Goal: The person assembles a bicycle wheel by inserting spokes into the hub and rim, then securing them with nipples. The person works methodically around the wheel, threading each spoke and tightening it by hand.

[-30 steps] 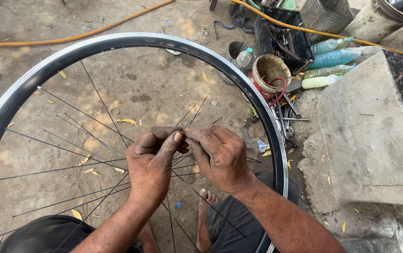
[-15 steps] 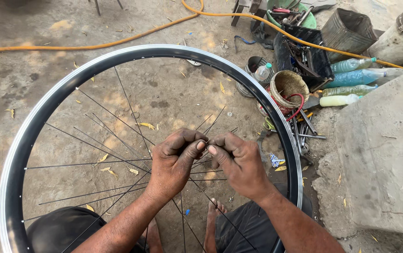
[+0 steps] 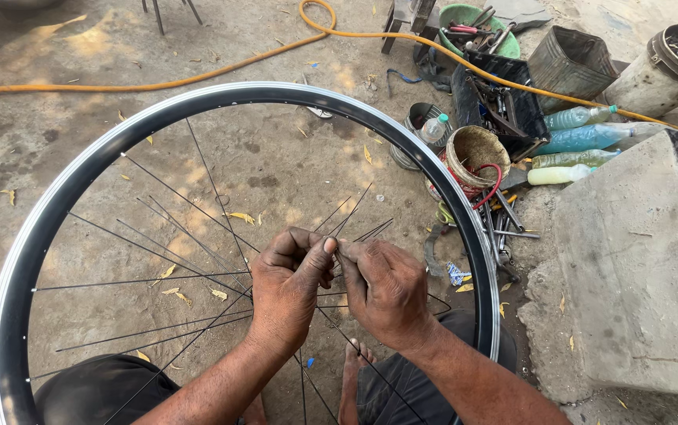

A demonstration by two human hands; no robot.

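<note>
The loose spokes (image 3: 197,260) fan out from the middle of the wheel rim (image 3: 63,205), which stands tilted over the person's knees above the concrete floor (image 3: 276,165); if the fingers slip, a thin spoke could spring free, poke the skin, or drop out of its place. The left hand (image 3: 292,287) and right hand (image 3: 386,287) meet at the centre, fingertips touching. Each grip is pinched nearly closed on the spoke ends, though what small part lies between the fingertips is hidden.
</note>
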